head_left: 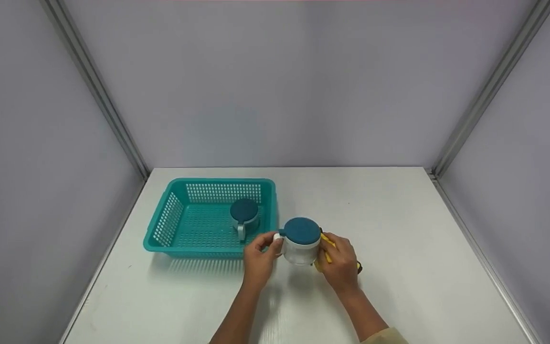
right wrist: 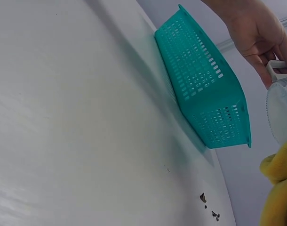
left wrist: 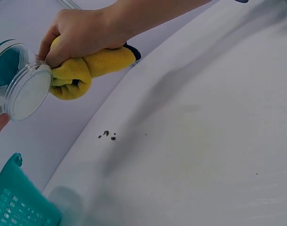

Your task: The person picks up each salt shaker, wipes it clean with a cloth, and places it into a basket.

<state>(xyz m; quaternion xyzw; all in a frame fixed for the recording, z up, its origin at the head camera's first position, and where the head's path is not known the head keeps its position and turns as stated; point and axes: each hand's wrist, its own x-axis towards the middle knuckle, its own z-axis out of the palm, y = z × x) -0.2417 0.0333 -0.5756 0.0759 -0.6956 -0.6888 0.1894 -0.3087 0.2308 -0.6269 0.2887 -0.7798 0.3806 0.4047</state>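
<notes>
A clear jar (head_left: 300,252) with a blue-teal lid and a white handle is held up over the white table. My left hand (head_left: 258,263) pinches its handle with fingers and thumb. On the jar's other side, my right hand (head_left: 340,262) grips a bunched yellow cloth (left wrist: 106,62) with a dark edge, pressed to the jar wall. The jar's base faces the left wrist camera, tilted. A similar lidded jar (head_left: 244,210) stands in the right part of the teal basket (head_left: 208,253), its handle toward me.
The perforated basket sits on the left of the white table (head_left: 413,267), close beside my left hand. A few dark crumbs (left wrist: 107,134) lie on the tabletop. Grey panels (head_left: 275,86) enclose the back and both sides.
</notes>
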